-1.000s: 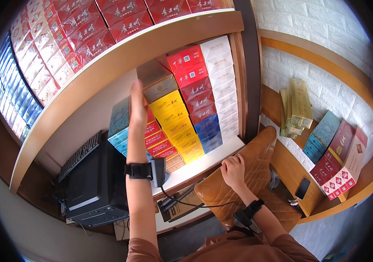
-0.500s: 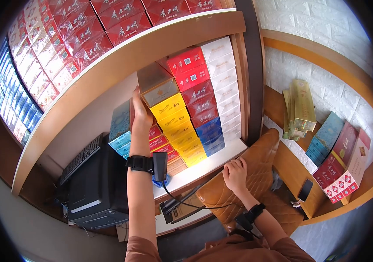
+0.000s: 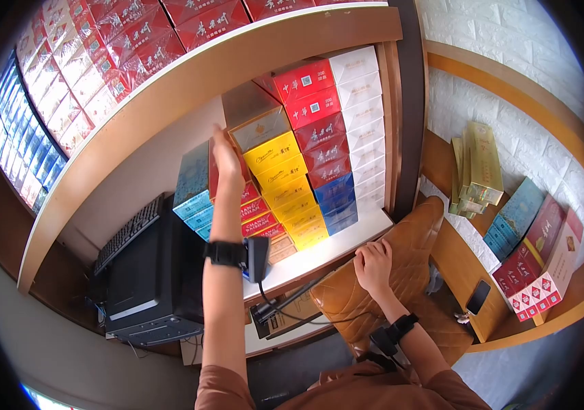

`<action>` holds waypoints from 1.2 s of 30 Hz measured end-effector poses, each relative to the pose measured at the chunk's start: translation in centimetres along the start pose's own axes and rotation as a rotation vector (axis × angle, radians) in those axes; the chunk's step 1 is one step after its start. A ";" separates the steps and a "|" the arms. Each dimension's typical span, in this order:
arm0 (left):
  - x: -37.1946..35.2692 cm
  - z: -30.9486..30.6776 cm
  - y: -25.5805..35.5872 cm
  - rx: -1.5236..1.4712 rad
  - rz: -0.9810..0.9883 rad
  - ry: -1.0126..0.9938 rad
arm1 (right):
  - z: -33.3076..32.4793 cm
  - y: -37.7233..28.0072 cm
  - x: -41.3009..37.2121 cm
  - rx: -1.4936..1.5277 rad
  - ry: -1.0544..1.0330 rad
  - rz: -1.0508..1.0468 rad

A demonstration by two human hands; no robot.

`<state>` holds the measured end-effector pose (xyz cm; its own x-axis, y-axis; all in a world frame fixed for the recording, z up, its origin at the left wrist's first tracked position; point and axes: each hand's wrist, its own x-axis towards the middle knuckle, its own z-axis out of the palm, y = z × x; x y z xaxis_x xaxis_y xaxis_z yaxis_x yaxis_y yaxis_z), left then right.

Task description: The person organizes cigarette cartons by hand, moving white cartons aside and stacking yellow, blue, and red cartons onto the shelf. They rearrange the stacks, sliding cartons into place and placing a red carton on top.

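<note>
In the lit shelf compartment (image 3: 306,263), cartons are stacked in columns: teal cartons (image 3: 191,183) at far left, then CHANG BAISHAN red cartons (image 3: 256,207), yellow cartons (image 3: 285,191) with a grey-brown carton (image 3: 263,128) on top, then blue cartons (image 3: 336,197) under dark red cartons (image 3: 326,148) and bright red cartons (image 3: 314,107), and white cartons (image 3: 367,123) at far right. The left hand (image 3: 226,162) is held flat and edge-on at the CHANG BAISHAN column, fingers extended, nothing grasped; whether cartons are touched cannot be told. The right hand (image 3: 374,265) is rested on the brown chair (image 3: 411,239), fingers loosely bent; whether it is gripped cannot be told. The upper shelf (image 3: 237,58) is packed with wrapped cartons (image 3: 213,24). On the side shelf (image 3: 463,273), gold cartons (image 3: 480,160) and a phone (image 3: 478,297) are seen.
</note>
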<state>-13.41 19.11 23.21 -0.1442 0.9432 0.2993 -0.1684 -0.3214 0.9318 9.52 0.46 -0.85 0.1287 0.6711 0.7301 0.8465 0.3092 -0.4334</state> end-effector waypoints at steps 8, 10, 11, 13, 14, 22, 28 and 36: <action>-15.2 0.8 -7.7 0.516 0.826 0.464 | 0.3 0.1 -0.1 0.023 0.031 -0.003; -16.8 2.1 -9.3 0.471 0.591 0.343 | 0.3 0.1 -0.2 0.019 0.037 -0.006; -16.4 2.0 -10.4 0.528 0.582 0.314 | 0.3 0.1 -0.1 0.021 0.037 -0.010; -16.0 2.1 -10.8 0.604 0.552 0.311 | 0.2 0.1 -0.2 0.018 0.033 -0.018; -16.0 2.5 -10.7 0.601 0.550 0.313 | 0.3 0.1 -0.2 0.024 0.041 -0.014; -16.6 2.4 -9.7 0.596 0.473 0.294 | 0.3 0.0 0.0 0.010 0.031 -0.011; -16.9 1.2 -10.1 0.548 0.499 0.208 | 0.2 -0.1 0.0 0.014 0.021 -0.006; -11.7 0.0 -0.1 0.209 0.587 0.320 | 0.0 -0.1 0.0 0.016 0.014 -0.002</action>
<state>-11.67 8.14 19.64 -0.4391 0.5371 0.7202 0.2117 -0.7172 0.6640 9.40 0.42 -0.85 0.1341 0.6608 0.7385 0.8383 0.3218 -0.4401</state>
